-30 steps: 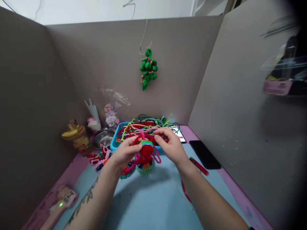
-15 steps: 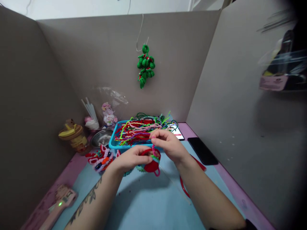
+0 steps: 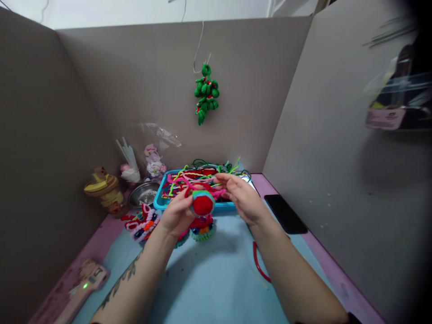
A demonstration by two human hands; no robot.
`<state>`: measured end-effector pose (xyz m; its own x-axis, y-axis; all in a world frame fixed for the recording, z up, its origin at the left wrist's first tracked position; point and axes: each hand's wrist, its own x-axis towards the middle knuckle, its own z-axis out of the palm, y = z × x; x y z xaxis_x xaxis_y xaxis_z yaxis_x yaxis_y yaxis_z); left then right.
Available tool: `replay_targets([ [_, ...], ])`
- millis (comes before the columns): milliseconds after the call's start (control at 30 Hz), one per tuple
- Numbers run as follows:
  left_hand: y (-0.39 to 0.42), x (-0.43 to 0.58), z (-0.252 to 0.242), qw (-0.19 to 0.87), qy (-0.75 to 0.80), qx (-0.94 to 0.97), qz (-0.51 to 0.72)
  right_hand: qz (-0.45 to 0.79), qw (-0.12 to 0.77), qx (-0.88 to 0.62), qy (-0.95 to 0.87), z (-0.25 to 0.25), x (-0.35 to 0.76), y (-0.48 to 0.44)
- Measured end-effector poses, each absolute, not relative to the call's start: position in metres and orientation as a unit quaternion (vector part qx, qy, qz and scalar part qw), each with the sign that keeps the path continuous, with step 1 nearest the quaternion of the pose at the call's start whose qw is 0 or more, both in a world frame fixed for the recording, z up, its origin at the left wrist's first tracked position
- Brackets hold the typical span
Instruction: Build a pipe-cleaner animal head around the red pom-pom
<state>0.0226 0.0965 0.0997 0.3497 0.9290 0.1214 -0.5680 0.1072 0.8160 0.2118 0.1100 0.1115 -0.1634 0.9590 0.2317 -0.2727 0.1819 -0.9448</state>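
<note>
My left hand [image 3: 179,212] is closed around the left side of a round red craft piece [image 3: 203,204] with a green and light-blue band. Pink fuzzy strands stick out of this piece at its top left and right. Beside its right side is my right hand [image 3: 240,195], fingers stretched out and a little apart, close to the pink strand end; whether they touch it I cannot tell. Just below the held piece stands a small colourful figure [image 3: 202,229] with a green fringe. Another figure [image 3: 143,225], red, lilac and orange, sits left of my left hand.
A blue tray [image 3: 158,201] of coloured strands lies behind my hands. To the right are a black phone [image 3: 285,213] and a red strip [image 3: 259,263]. At left stand a metal bowl [image 3: 133,198], a lidded yellow cup [image 3: 110,193] and a pink device [image 3: 84,288]. Partitions surround the table.
The red piece has turned so its round red face points at me and has risen slightly. My right hand has let go of the pink strand and opened its fingers.
</note>
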Motion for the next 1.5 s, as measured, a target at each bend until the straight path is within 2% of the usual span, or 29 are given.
replay_targets([
  [200,0.099,0.020,0.106,0.706,0.191,0.371,0.572,0.596,0.495,-0.228,-0.589,0.106,0.199,0.108],
  [433,0.107,0.026,0.100,0.608,0.293,0.424,0.604,0.589,0.558,-0.213,-0.544,0.106,0.188,0.106],
  [500,0.110,0.024,0.097,0.530,0.350,0.448,0.630,0.592,0.568,-0.225,-0.525,0.104,0.189,0.107],
  [600,0.110,0.018,0.098,0.316,0.428,0.541,0.652,0.604,0.564,-0.229,-0.514,0.104,0.191,0.107],
  [667,0.109,0.013,0.102,0.161,0.437,0.653,0.597,0.618,0.550,-0.216,-0.518,0.105,0.192,0.107],
  [733,0.108,0.009,0.106,0.077,0.418,0.735,0.528,0.633,0.534,-0.206,-0.522,0.107,0.193,0.107],
  [867,0.109,0.001,0.109,0.056,0.411,0.780,0.468,0.641,0.529,-0.208,-0.516,0.111,0.192,0.106],
  [1167,0.112,-0.013,0.118,-0.013,0.413,0.797,0.441,0.678,0.551,-0.200,-0.443,0.114,0.198,0.106],
  [1500,0.104,-0.023,0.134,0.109,0.392,0.844,0.350,0.676,0.570,-0.198,-0.424,0.109,0.201,0.110],
])
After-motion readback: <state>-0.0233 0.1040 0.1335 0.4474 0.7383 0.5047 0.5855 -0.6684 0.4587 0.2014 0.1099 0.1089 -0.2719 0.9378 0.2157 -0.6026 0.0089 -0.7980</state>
